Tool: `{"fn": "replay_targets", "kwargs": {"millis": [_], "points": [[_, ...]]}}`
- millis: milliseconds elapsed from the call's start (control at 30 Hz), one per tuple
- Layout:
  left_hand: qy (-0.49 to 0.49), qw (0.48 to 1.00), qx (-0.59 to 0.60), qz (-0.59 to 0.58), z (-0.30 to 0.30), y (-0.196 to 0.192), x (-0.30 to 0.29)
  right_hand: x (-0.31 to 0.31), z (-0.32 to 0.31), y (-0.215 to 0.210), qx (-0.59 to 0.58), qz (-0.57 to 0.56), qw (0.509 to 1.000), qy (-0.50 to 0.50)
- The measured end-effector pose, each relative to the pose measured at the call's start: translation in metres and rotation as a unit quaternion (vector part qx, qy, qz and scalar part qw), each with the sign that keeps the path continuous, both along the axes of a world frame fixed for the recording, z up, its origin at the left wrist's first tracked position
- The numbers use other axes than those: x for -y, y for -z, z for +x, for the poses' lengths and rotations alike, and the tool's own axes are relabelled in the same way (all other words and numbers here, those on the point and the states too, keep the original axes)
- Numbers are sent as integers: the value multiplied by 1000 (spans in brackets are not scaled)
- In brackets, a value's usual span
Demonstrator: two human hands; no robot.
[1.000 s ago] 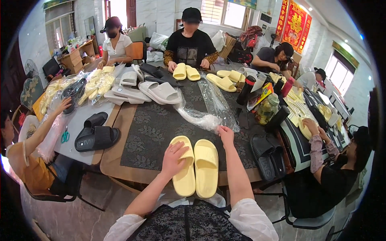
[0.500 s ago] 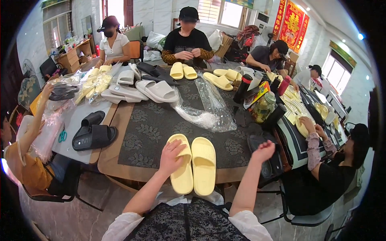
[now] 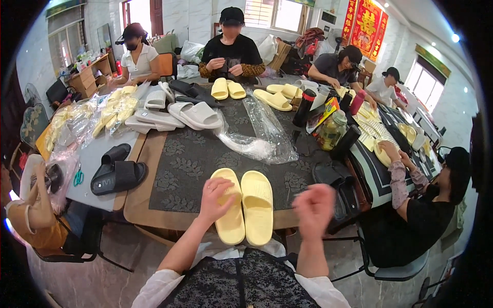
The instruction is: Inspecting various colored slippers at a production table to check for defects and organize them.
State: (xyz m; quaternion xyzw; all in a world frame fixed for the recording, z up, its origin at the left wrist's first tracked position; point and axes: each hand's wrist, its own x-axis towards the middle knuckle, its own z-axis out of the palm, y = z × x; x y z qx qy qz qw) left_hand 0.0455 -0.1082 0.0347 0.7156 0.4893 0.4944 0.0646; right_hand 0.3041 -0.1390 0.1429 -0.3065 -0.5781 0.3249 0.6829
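The yellow slippers point(image 3: 245, 206) lay side by side, touching, soles down, at the near edge of the dark patterned table mat point(image 3: 190, 159), directly in front of the person. At about nine o'clock from the pair, well apart, a pair of black slippers point(image 3: 119, 172) sat on the grey table top, with scissors point(image 3: 78, 177) just beyond them. The left hand point(image 3: 215, 197) rested on the left slipper of the yellow pair, fingers curled over its outer edge and strap, in contact but not lifting it. At twelve o'clock from the pair lay a crumpled clear plastic bag point(image 3: 262, 133). The right hand point(image 3: 314, 208), at three o'clock from the pair, hung in the air off the table edge; it was blurred, held nothing, and appeared loosely closed, though its fingers could not be told with certainty. In judgement, the pair would be handled best by keeping both slippers aligned heel to heel, with the left hand steadying them while the free hand came in from the right side to square the pair.
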Motion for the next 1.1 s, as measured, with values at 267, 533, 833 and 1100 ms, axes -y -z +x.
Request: {"fn": "replay_targets", "kwargs": {"millis": [267,533,833,1100], "points": [[195,909,256,-264,12,-18,38,-6,-72,82,18,-243,941,-234],[120,874,366,-296,-16,-2,33,-2,-47,88,246,-276,897,-243],[2,969,142,-204,-23,-18,24,11,-37,89,449,-268,840,-146],[-96,984,-103,-106,-50,-5,-24,-17,-73,112,456,-217,862,-57]]}}
